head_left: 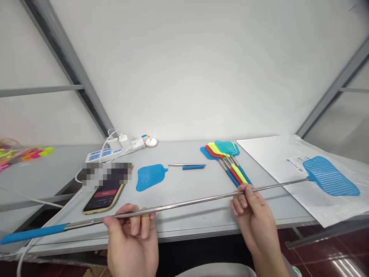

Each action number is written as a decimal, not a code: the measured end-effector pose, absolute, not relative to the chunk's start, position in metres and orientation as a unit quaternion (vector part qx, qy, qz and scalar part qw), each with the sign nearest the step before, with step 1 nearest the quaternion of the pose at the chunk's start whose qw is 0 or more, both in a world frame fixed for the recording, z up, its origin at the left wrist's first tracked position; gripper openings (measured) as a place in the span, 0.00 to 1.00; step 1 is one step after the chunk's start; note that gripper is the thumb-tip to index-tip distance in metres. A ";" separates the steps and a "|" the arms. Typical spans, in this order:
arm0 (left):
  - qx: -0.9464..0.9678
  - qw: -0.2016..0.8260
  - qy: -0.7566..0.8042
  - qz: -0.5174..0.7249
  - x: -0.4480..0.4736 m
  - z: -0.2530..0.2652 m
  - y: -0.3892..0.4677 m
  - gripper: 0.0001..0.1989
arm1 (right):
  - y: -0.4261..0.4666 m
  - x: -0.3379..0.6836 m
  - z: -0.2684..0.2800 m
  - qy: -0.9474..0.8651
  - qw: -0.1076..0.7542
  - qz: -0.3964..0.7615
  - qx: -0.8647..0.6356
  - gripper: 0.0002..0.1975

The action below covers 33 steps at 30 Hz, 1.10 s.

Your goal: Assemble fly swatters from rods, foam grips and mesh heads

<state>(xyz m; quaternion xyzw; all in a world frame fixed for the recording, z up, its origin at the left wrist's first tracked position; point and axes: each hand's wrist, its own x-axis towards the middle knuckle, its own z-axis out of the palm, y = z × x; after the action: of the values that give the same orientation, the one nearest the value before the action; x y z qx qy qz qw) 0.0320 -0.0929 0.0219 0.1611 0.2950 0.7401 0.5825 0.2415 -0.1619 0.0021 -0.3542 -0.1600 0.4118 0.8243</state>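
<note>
A telescopic fly swatter (190, 202) with a blue head and blue grip stretches across the view, its metal rod drawn out long. My left hand (132, 238) holds the rod's thicker part near the grip, palm up. Farther along, my right hand (253, 219) pinches the thin part of the rod, on the side of the head, which hangs over a white package. Beyond my hands, a loose blue swatter head (151, 177) lies on the table. Close to it are a separate metal rod (184, 165) and a blue grip (193, 167). Several colourful swatters (227, 157) lie stacked behind my right hand.
A phone (108, 190) lies at the left of the grey table (184, 223). Behind it stands a power strip (109, 154) with plugs and white cables. The white package (268, 161) covers the right side. Colourful items (29, 154) sit at far left.
</note>
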 end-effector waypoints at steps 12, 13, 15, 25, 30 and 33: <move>0.249 0.728 0.319 0.554 0.094 -0.001 -0.140 0.19 | -0.149 0.187 -0.017 -0.241 0.739 0.514 -0.363 0.16; 0.256 0.728 0.318 0.551 0.096 0.000 -0.142 0.19 | -0.150 0.191 -0.017 -0.242 0.741 0.503 -0.374 0.16; 0.256 0.712 0.320 0.571 0.093 0.001 -0.141 0.20 | -0.150 0.201 -0.019 -0.253 0.742 0.487 -0.384 0.16; 0.205 0.626 0.333 0.675 0.058 0.004 -0.115 0.17 | -0.162 0.219 -0.020 -0.252 0.774 0.434 -0.386 0.13; 0.213 0.629 0.315 0.679 0.056 0.004 -0.115 0.16 | -0.164 0.231 -0.015 -0.209 0.784 0.436 -0.389 0.11; 0.188 0.631 0.308 0.687 0.050 0.001 -0.108 0.14 | -0.162 0.236 -0.018 -0.187 0.789 0.437 -0.389 0.10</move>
<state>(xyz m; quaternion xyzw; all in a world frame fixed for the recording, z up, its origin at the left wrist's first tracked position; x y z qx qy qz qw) 0.0501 -0.1078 0.0005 0.1879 0.3084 0.6870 0.6306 0.2363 -0.1621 -0.0181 -0.3893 -0.1872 0.4372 0.7888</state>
